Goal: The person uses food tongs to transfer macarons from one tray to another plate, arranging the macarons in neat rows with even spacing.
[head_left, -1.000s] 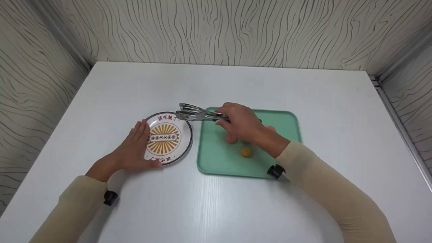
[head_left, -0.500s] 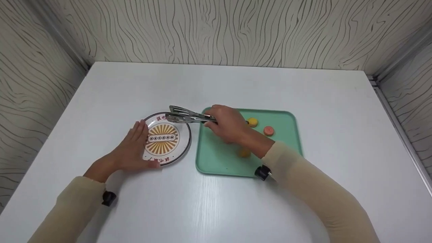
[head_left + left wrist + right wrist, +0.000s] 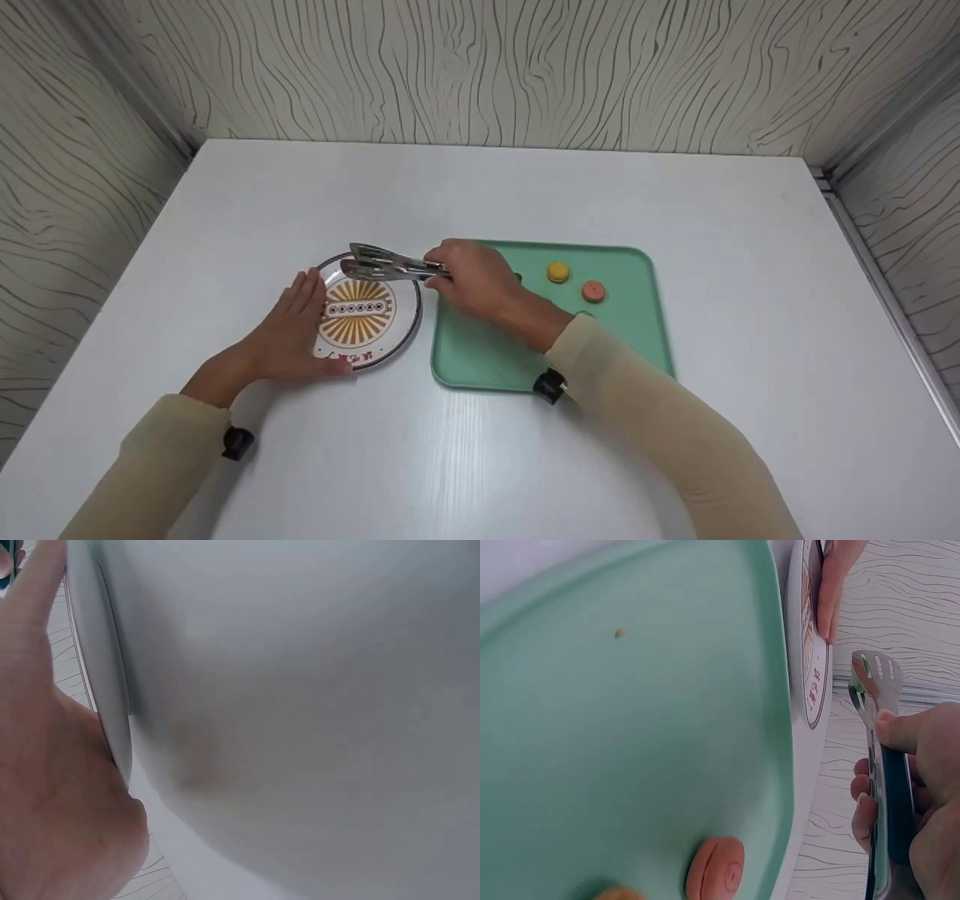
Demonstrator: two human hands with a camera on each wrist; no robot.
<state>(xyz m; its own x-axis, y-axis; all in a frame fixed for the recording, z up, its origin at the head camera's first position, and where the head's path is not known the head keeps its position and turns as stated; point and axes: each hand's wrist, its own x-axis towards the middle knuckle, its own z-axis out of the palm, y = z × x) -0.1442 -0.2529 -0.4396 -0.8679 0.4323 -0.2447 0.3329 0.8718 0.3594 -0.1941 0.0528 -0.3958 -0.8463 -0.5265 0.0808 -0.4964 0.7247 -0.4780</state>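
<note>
My right hand (image 3: 480,279) grips metal tongs (image 3: 394,266) with dark handles over the left part of a green tray (image 3: 480,356). The slotted tips of the tongs stand slightly apart over the far side of a round plate (image 3: 407,315), with nothing seen between them. Along the plate's left rim lie the straight fingers of my left hand (image 3: 289,341), its thumb at the near rim. A yellow macaron (image 3: 558,271) and a pink macaron (image 3: 593,292) lie on the tray. Another pink macaron (image 3: 720,870) shows in the right wrist view, by an orange-yellow piece (image 3: 619,894) cut by the frame edge.
The plate and tray stand side by side on a white table (image 3: 465,465), a narrow gap between them. Patterned panels (image 3: 480,75) rise behind the table and at both sides. My right forearm hides part of the tray.
My right hand has moved left with the tongs, from beside the plate to over it. The yellow and pink macarons at the tray's far side have come into sight. My left hand stays at the plate.
</note>
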